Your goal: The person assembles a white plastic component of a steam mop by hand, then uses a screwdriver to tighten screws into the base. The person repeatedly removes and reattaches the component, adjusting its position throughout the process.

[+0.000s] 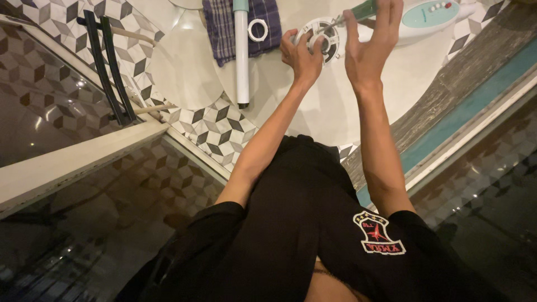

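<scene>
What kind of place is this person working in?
Probably a home, maybe a tiled floor used for repair work: patterned geometric tiles, a checked cloth, and a round white fan part that both hands hold.

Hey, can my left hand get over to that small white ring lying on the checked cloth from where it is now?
Probably yes. The left hand grips the round white part, and the small white ring lies just beside it on the checked cloth, with nothing between them. That hand would have to let go of the part first.

Warm, dim indoor light; glare spots gleam on the dark glossy patterned floor tiles [50, 106], and edges bend with wide-angle distortion.
</scene>
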